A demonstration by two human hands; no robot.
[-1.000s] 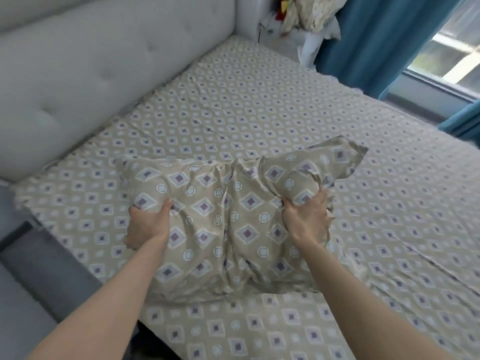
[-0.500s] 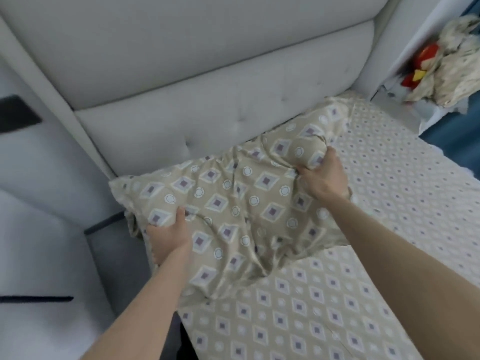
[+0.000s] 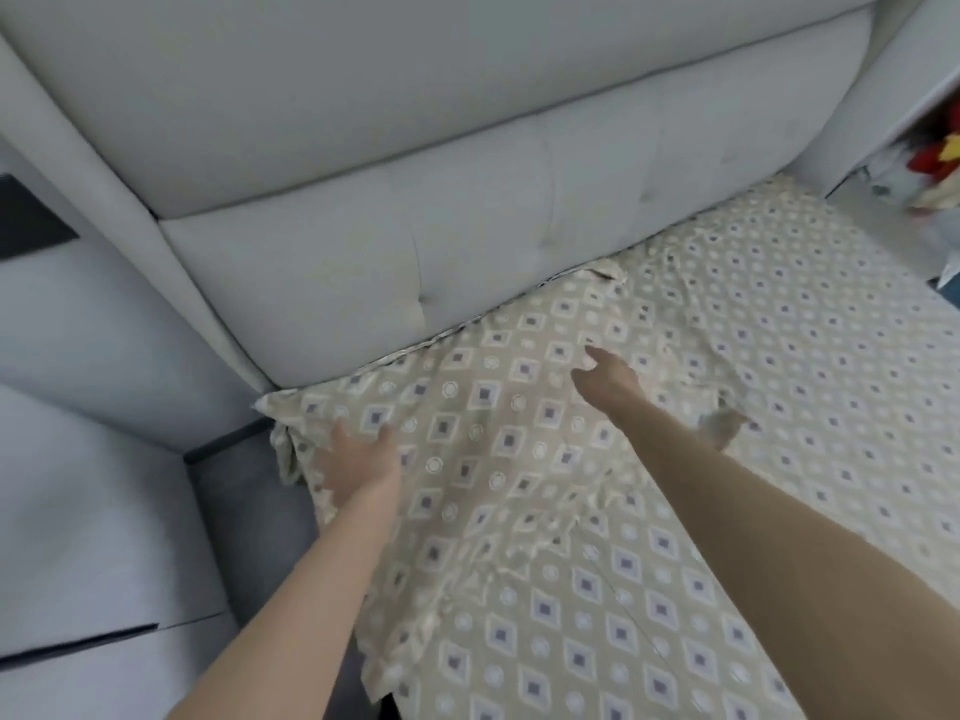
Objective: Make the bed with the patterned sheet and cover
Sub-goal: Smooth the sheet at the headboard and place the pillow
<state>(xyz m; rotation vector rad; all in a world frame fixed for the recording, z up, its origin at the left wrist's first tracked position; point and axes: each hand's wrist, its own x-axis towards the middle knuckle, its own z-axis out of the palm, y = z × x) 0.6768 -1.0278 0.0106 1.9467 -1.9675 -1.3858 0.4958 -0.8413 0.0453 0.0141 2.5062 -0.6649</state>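
Pillow [image 3: 498, 439]: in a beige case with diamond and circle print, lying flat at the head corner of the bed, its far long edge touching the base of the headboard.
Sheet [image 3: 649, 615]: same beige diamond print, spread over the mattress; its near left edge is rumpled and hangs loosely over the mattress side.
Left hand [image 3: 358, 462]: palm down on the pillow's left end, fingers spread and loose, gripping nothing.
Right hand [image 3: 605, 379]: over the pillow's right half, fingers unclenched and reaching forward, fingertips at the fabric; whether the palm presses down I cannot tell.
Headboard [image 3: 467, 200]: pale grey, padded and tufted, upright just behind the pillow.
Floor gap [image 3: 244, 491]: dark grey strip left of the mattress, beside a pale grey panel.
Far right corner: a red and yellow soft thing [image 3: 940, 158], blurred, beyond the bed's edge.
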